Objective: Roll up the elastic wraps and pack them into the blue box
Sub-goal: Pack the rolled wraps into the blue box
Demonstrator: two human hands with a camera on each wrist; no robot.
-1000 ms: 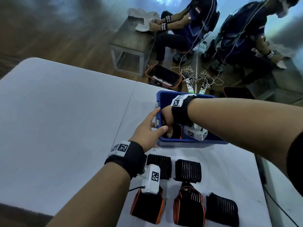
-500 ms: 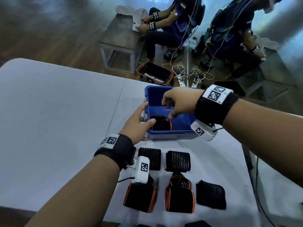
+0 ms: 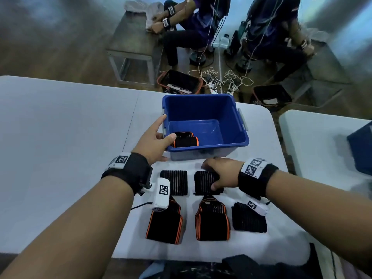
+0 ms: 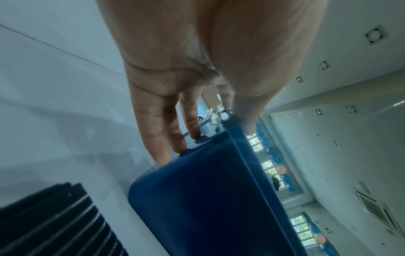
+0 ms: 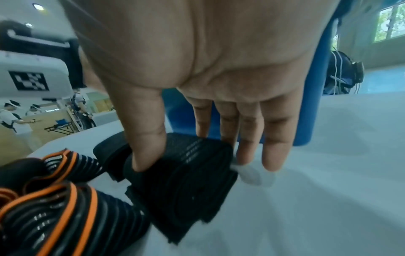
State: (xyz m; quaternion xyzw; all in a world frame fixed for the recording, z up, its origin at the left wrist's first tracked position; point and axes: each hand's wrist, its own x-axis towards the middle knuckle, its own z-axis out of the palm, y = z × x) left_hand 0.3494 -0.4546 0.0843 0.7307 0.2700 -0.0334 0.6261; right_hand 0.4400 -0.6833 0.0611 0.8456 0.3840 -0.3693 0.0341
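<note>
- The blue box (image 3: 225,109) stands open on the white table (image 3: 60,137), at its far middle, with one rolled black-and-orange wrap (image 3: 185,140) lying inside against the near left corner.
- The left hand (image 3: 155,141) holds the box's left rim: the thumb hooks over the edge into the box beside the packed roll, and the fingers lie nearly straight along the outer left wall. In the left wrist view the fingertips (image 4: 162,155) touch the blue wall near a pale latch.
- The right hand (image 3: 223,174) rests palm-down on a folded black striped wrap (image 3: 203,182) just in front of the box. Its grip is pinching this wrap: the thumb (image 5: 142,147) presses on one side of the bundle and the fingers (image 5: 274,142) reach over its far edge, their tips at the table.
- Just to the left of that wrap lies a second black striped wrap (image 3: 175,182), untouched.
- Nearer the person sit three more bundles in a row: an orange-edged wrap (image 3: 165,226) at left, partly under the left wrist camera, another orange-edged wrap (image 3: 212,220) in the middle, and a black wrap (image 3: 248,220) at right.
- Beyond the table, two seated people work at low benches, with dark baskets and tangled cables on the wooden floor.
</note>
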